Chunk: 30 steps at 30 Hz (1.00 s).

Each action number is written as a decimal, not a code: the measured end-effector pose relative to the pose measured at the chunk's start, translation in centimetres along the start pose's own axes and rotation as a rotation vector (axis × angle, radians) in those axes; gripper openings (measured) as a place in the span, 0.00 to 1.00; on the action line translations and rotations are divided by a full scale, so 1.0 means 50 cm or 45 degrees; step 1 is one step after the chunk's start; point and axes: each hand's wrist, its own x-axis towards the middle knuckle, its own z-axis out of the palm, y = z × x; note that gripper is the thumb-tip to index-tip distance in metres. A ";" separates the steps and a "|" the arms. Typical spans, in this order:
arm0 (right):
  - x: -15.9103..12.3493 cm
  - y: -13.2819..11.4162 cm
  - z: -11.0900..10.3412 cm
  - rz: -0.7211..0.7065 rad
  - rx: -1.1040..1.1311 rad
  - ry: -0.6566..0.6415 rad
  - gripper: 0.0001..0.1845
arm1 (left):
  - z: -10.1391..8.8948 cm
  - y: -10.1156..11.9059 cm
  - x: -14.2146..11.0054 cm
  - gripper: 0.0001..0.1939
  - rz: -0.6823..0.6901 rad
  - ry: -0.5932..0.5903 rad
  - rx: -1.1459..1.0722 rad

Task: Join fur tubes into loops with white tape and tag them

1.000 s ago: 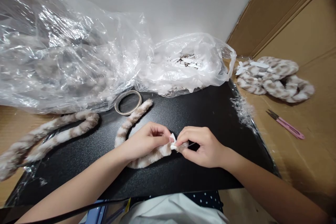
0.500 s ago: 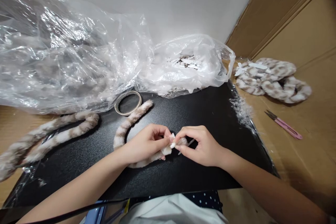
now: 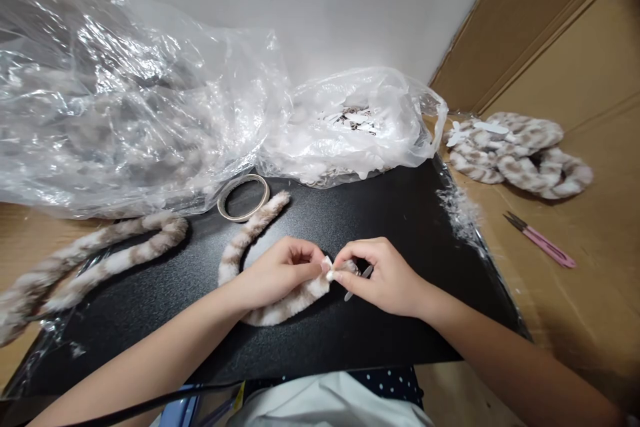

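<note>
A furry white-and-brown strip (image 3: 285, 307) curves over the black table, its near end lifted between my hands. My left hand (image 3: 287, 270) pinches that end, where a small white piece (image 3: 327, 265) shows at the fingertips. My right hand (image 3: 377, 277) is closed in a pinch on the same white end, fingertips almost touching the left ones. A thin grey-white flat tool (image 3: 353, 285) pokes out from under the right fingers; its kind is unclear. The strip's far end lies beside a tape roll (image 3: 220, 200).
A large clear plastic bag (image 3: 125, 100) of furry pieces fills the back left. Beside it sits a smaller bag (image 3: 390, 140) with scraps. Another furry strip (image 3: 120, 273) lies left. Coiled furry strips (image 3: 545, 167) and pink-handled snips (image 3: 545, 243) rest on cardboard at right.
The furry strip's near part has slid slightly down and shows more below my left hand. The flat tool under my right hand has turned and shows more. Both hands keep their pinch.
</note>
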 end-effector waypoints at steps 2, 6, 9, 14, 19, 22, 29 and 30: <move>0.000 0.000 -0.002 -0.031 -0.038 -0.040 0.04 | -0.002 -0.002 0.002 0.11 -0.043 -0.006 -0.028; 0.000 -0.002 -0.001 -0.054 -0.059 -0.066 0.04 | -0.003 -0.002 -0.001 0.13 -0.011 -0.039 -0.005; 0.000 -0.004 0.003 0.001 -0.045 -0.032 0.04 | -0.005 0.000 -0.006 0.14 0.026 -0.086 0.049; -0.001 -0.005 0.010 0.105 0.039 0.023 0.04 | -0.003 0.002 -0.012 0.16 0.076 -0.084 0.174; 0.001 0.005 0.008 0.234 0.404 0.022 0.08 | 0.004 0.004 -0.017 0.17 0.180 0.005 0.336; 0.006 0.013 0.006 0.328 0.625 -0.028 0.10 | 0.006 0.006 -0.018 0.17 0.317 0.050 0.352; 0.005 0.014 -0.006 0.079 0.639 -0.058 0.11 | 0.009 -0.009 -0.001 0.24 -0.196 -0.204 -0.680; 0.004 0.013 -0.007 0.038 0.605 -0.073 0.11 | 0.012 -0.010 0.001 0.23 -0.250 -0.249 -0.728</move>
